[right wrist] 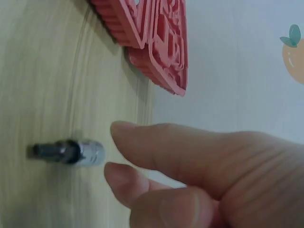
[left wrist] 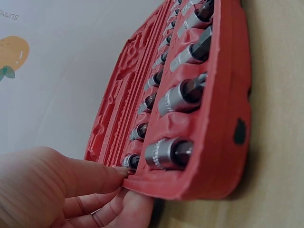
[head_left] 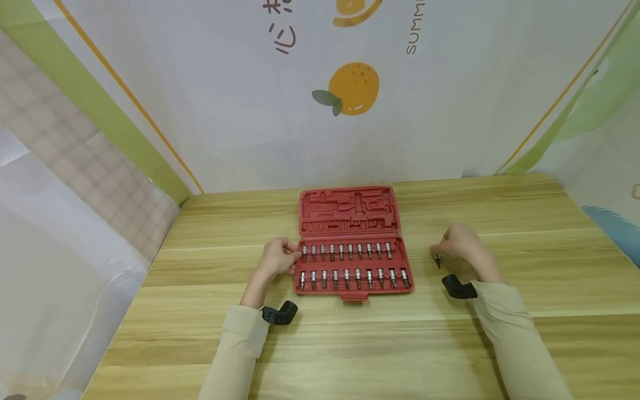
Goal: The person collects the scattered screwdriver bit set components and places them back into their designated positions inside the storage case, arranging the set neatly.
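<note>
A red plastic case (head_left: 406, 261) lies unfolded on the wooden table, with two rows of silver bit sockets (head_left: 346, 278) in its near half. My left hand (head_left: 277, 256) pinches the left edge of that half; in the left wrist view, the thumb (left wrist: 90, 175) is on the rim beside an end socket and the fingers are at its outer side. To the right of the case, a single bit socket (right wrist: 71, 152) with a dark tip lies on the table. My right hand (head_left: 462, 244) is right beside it, thumb and index finger apart, their tips just short of its silver end.
The case's far half (head_left: 350, 211) is a tray of moulded recesses. A latch tab (head_left: 354, 298) sticks out from its front edge. White printed cloth (head_left: 240, 128) hangs behind the table (head_left: 320, 355). Black wrist mounts (head_left: 280, 314) sit on both forearms.
</note>
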